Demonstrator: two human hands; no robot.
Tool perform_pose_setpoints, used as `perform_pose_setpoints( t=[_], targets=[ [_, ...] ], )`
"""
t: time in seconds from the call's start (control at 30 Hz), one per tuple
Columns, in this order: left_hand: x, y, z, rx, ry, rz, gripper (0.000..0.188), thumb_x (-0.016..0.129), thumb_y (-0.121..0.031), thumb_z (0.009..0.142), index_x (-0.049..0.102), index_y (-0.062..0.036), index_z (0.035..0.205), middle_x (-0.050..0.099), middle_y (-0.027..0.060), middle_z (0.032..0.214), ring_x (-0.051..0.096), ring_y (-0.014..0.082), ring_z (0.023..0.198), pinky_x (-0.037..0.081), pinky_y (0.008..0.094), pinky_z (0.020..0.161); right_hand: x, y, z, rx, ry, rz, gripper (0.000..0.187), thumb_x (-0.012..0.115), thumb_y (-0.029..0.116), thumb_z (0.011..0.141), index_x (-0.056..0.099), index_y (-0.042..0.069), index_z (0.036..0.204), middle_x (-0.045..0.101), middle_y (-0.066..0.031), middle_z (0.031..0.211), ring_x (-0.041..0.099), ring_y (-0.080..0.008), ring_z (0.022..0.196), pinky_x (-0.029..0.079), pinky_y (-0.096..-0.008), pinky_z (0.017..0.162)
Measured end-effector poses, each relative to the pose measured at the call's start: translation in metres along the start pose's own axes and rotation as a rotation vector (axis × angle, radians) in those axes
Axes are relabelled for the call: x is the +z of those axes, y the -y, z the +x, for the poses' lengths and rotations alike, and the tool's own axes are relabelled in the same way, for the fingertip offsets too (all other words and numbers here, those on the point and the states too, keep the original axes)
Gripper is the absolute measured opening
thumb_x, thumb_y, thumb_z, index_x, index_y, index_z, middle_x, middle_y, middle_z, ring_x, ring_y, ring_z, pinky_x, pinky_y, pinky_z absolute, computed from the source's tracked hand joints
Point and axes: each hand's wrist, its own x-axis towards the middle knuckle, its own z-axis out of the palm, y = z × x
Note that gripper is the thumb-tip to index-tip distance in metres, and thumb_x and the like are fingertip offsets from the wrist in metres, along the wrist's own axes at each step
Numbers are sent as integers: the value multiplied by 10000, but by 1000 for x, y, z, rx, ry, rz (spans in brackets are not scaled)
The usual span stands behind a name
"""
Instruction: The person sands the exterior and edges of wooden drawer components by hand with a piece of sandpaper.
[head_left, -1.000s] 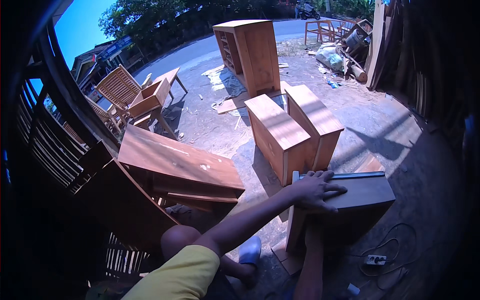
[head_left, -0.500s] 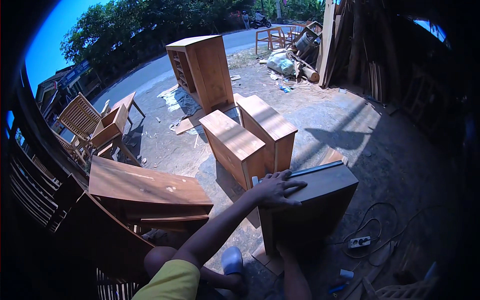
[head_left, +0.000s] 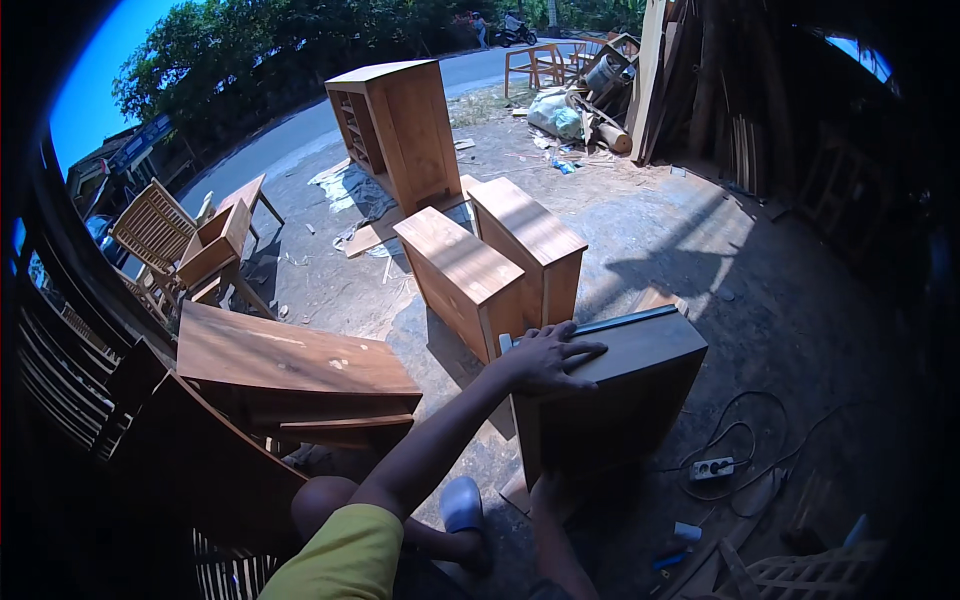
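Note:
A wooden drawer (head_left: 640, 352) stands on its side before me, with a metal slide rail (head_left: 628, 320) along its upper face. My left hand (head_left: 548, 360) lies across the near left corner of that face, fingers spread. Low at the drawer's shadowed near edge is my right hand (head_left: 550, 492); its fingers are hidden in the dark. Beyond the drawer, two more wooden drawers (head_left: 460, 255) stand side by side on their edges.
A tall wooden cabinet (head_left: 415, 135) stands farther off. At left are a wooden cabinet lying low (head_left: 290, 350) and a slatted chair (head_left: 152, 225). A power strip (head_left: 712, 468) with looping cable lies at right. Leaning planks (head_left: 690, 90) and a filled plastic bag (head_left: 555, 115) are at the back.
The whole view has shifted slightly, so everything sits a little higher and farther left. My left hand stays on the drawer; my right forearm has moved slightly left.

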Motion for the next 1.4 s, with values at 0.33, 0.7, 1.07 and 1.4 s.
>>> perform_pose_setpoints(
  t=[0.33, 0.7, 1.07, 1.4],
  targets=[
    [9, 3, -7, 24, -55, 15, 817, 599, -810, 845, 494, -406, 1547, 357, 255, 1611, 364, 470, 1472, 289, 566, 1189, -11, 32, 1, -94, 115, 28, 508, 547, 225, 1074, 496, -66, 1486, 539, -205, 1511, 492, -300, 1411, 419, -416, 1138],
    [11, -10, -16, 28, -62, -5, 855, 641, -814, 792, 523, -397, 1529, 410, 245, 1572, 397, 443, 1436, 318, 542, 1148, -5, -10, 6, 46, 89, 240, 520, 542, 231, 1061, 488, -51, 1494, 544, -177, 1497, 530, -295, 1366, 424, -396, 1144],
    [7, -11, -14, 28, -80, -7, 825, 656, -785, 795, 553, -372, 1502, 420, 242, 1561, 425, 443, 1408, 323, 537, 1139, -2, -16, 22, -26, 70, 188, 391, 575, 230, 1030, 625, -7, 1336, 678, -125, 1282, 637, -290, 1199, 497, -421, 1050],
    [6, -6, -19, 20, -92, -11, 809, 657, -777, 807, 553, -379, 1503, 419, 235, 1552, 412, 429, 1422, 315, 523, 1154, -3, -84, 40, -277, 321, -416, 478, 544, 344, 1016, 611, 29, 1370, 649, -153, 1336, 612, -314, 1240, 484, -442, 1045]
  ],
)
